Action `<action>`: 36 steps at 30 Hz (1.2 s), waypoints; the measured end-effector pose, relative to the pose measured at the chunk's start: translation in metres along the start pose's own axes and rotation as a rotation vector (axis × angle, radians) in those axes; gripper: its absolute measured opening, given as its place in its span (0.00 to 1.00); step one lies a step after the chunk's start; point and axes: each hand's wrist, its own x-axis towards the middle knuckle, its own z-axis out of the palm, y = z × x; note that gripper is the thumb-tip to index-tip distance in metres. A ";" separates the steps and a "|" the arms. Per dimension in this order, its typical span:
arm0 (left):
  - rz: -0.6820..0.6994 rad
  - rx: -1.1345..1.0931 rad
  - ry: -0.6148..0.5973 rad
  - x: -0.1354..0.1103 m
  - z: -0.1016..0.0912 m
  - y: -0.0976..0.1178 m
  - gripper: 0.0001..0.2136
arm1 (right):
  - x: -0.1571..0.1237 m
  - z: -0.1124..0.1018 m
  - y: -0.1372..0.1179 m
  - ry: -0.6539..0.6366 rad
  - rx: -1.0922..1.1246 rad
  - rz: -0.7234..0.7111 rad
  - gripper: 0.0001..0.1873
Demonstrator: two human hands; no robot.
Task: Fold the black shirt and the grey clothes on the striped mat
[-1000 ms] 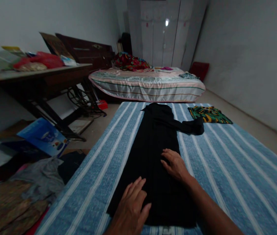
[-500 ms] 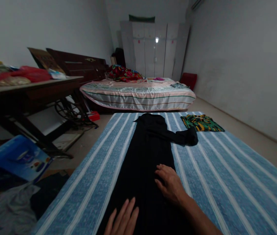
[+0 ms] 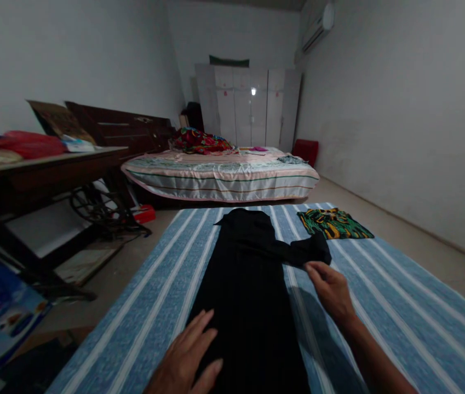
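Observation:
A long black garment (image 3: 248, 295) with a collar-like point at its far end lies lengthwise on the blue-and-white striped bed cover (image 3: 133, 312). Its black sleeve (image 3: 304, 249) sticks out to the right. My right hand (image 3: 333, 290) has closed its fingertips on the near edge of that sleeve, close to its end. My left hand (image 3: 187, 353) rests open over the garment's left edge, fingers stretched and thumb apart. Beyond my right hand lies a folded green, yellow and black patterned cloth (image 3: 334, 223).
Past this bed stands another bed (image 3: 224, 178) with a red floral blanket (image 3: 203, 141) on it. To the left is a sewing-machine table (image 3: 43, 164) bearing bags. A blue box (image 3: 0, 312) sits low at the left. White wardrobes (image 3: 244, 109) stand at the back.
My right hand has moved off the garment's body, forward and right, and taken hold of the sleeve. My left hand has shifted slightly forward and left. The camera view has tilted up.

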 end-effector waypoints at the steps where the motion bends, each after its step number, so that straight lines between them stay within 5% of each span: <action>1: -0.006 -0.006 0.022 0.017 0.004 -0.008 0.15 | 0.014 -0.009 0.010 0.060 -0.026 0.036 0.17; 6: -0.108 -0.094 -0.062 0.104 0.044 -0.055 0.13 | 0.073 -0.046 0.071 0.307 -0.173 0.182 0.21; 10: -0.154 -0.152 -0.046 0.168 0.078 -0.084 0.11 | 0.100 -0.048 0.115 0.230 -0.267 0.274 0.27; 14: -0.201 -0.186 -0.071 0.205 0.103 -0.092 0.10 | 0.105 -0.028 0.136 0.103 -0.393 0.267 0.36; 20: -0.143 -0.134 -0.106 0.211 0.105 -0.065 0.05 | 0.101 -0.019 0.139 -0.036 -0.423 0.217 0.37; 25: -0.072 0.117 -0.272 0.207 0.098 -0.041 0.05 | 0.099 -0.016 0.136 -0.049 -0.254 0.190 0.34; 36: -0.107 0.280 -0.246 0.202 0.112 -0.039 0.04 | 0.092 0.003 0.115 0.026 -0.233 0.141 0.30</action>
